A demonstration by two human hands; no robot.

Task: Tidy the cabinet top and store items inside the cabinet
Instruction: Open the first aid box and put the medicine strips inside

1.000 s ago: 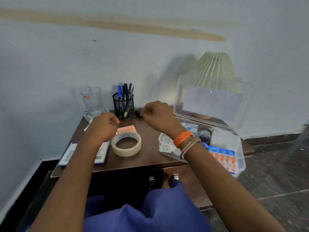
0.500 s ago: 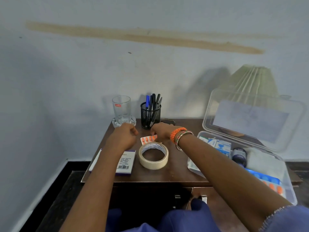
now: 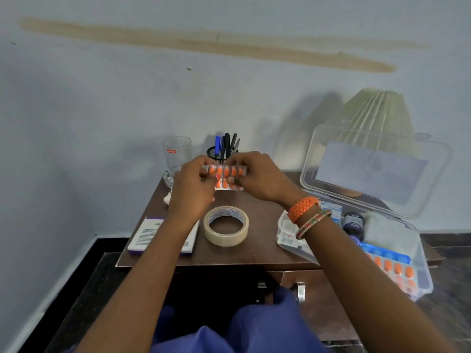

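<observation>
Above the back of the worktop, both hands now hold a strip of orange pills up in the air: half a second ago that strip lay flat on the wood beside the roll of tape, with the hands down at it. The left hand pinches the strip's left end between curled fingers and thumb, and the right hand pinches its right end the same way, so each grip is closed on the strip. A second row of orange pills shows just below the first, between the hands; whether it is part of the same strip or another one I cannot tell. The tape lies where it was, flat on the worktop under the hands, and the white box with a purple edge lies to its left, partly under the left forearm. Behind the hands stand a drinking glass and a mesh cup of pens, as before. To the right sits a clear plastic case with its lid up, holding more pill strips and a dark bottle, in front of a pleated lampshade. Below the worktop, the cabinet door with its metal handle is seen by the person's blue-clad knee.
</observation>
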